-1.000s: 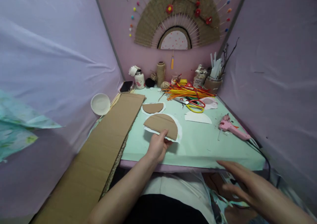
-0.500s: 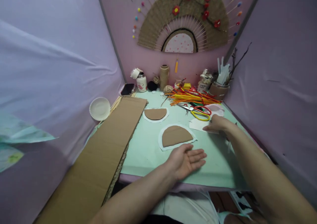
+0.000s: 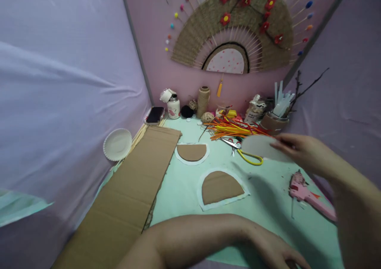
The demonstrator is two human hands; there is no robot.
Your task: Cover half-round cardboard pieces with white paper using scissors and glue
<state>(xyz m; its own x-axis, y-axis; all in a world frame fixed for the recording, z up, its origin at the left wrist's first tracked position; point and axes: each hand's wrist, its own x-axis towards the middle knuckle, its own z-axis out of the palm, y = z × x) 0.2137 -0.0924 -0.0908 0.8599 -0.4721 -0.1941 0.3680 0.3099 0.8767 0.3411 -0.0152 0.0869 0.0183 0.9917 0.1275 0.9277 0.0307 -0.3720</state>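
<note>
My right hand (image 3: pixel 297 150) pinches a white half-round piece of paper (image 3: pixel 258 146) by its right end and holds it up over the back right of the table, in front of the scissors (image 3: pixel 250 158). My left hand (image 3: pixel 276 247) is low at the table's front edge, its fingers apart and partly cut off by the picture's bottom; nothing shows in it. Beyond my left forearm lies a brown cardboard half-round (image 3: pixel 222 187) on a larger white backing. A smaller cardboard half-round (image 3: pixel 192 152), also edged in white, lies behind it.
A long cardboard sheet (image 3: pixel 127 189) covers the left side. The pink glue gun (image 3: pixel 309 195) lies at right. Behind are orange and yellow strips (image 3: pixel 235 128), a twine spool (image 3: pixel 204 102), a jar (image 3: pixel 173 107) and a phone (image 3: pixel 155 115). A decorated fan (image 3: pixel 238 27) hangs on the wall.
My left hand let go of the larger cardboard half-round and moved right to the front edge. My right hand reached to the white paper half-round and lifted it.
</note>
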